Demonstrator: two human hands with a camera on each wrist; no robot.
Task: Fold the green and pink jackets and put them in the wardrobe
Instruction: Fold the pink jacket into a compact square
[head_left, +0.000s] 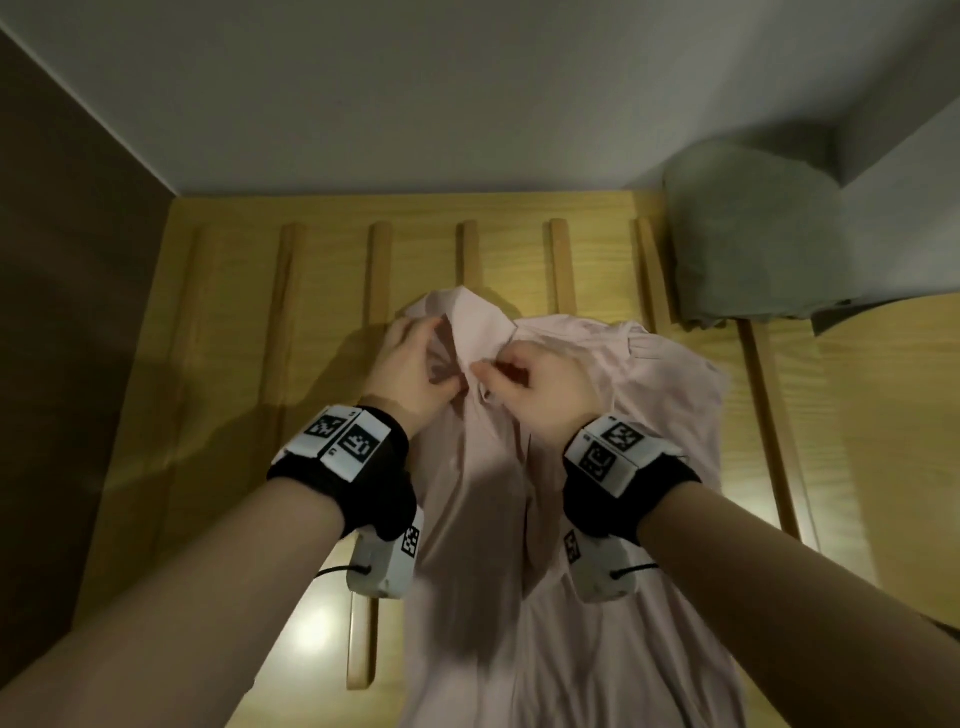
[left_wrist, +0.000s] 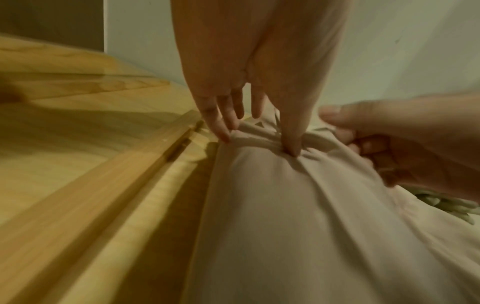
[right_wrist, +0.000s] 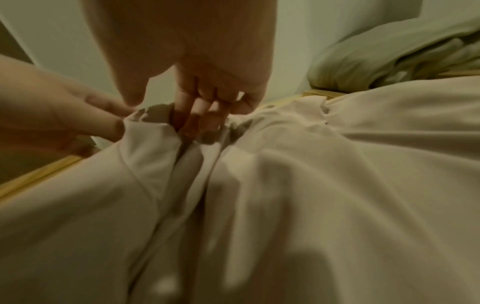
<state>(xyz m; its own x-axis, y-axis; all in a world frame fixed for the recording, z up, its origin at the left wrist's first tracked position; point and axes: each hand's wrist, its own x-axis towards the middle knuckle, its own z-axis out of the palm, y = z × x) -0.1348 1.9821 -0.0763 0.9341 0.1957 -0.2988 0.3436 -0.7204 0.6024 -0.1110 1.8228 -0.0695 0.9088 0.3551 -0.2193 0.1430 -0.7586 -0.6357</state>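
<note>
The pink jacket (head_left: 571, 467) lies spread on the wooden slatted surface (head_left: 234, 364), its collar toward the far wall. My left hand (head_left: 415, 364) pinches the left side of the collar between thumb and fingers. My right hand (head_left: 524, 384) grips the right side of the collar, fingers curled into the fabric. Seen from the left wrist, the left hand (left_wrist: 259, 123) digs its thumb into the pink jacket (left_wrist: 298, 226). From the right wrist, the right hand (right_wrist: 205, 115) has its fingers tucked inside the neck opening of the pink jacket (right_wrist: 337, 185). The green jacket (head_left: 753, 244) sits bunched at the far right.
The wooden slats (head_left: 379, 270) run away from me under the jacket. A pale wall (head_left: 467, 104) rises behind the surface, and a dark panel (head_left: 62, 260) stands on the left. Bare wood lies to the left of the pink jacket.
</note>
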